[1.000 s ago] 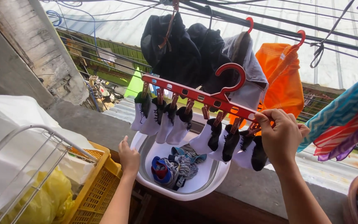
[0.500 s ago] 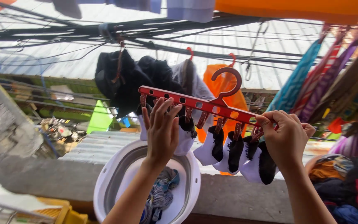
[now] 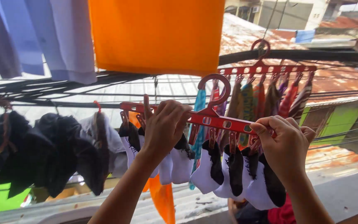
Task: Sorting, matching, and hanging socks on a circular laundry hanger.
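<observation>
against tin rooftops, left hand (image 3: 162,124) and right hand (image 3: 284,143) both closed around red sock hanger (image 3: 212,118), lifting it; hooking onto overhead wire (image 3: 295,54) needs height.

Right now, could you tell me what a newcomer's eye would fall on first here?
The big orange cloth hanging at the top centre stands out most. Below it, the left hand and right hand hold up a red clip hanger loaded with black-and-white socks. Dark clothes hang at the left.
</observation>
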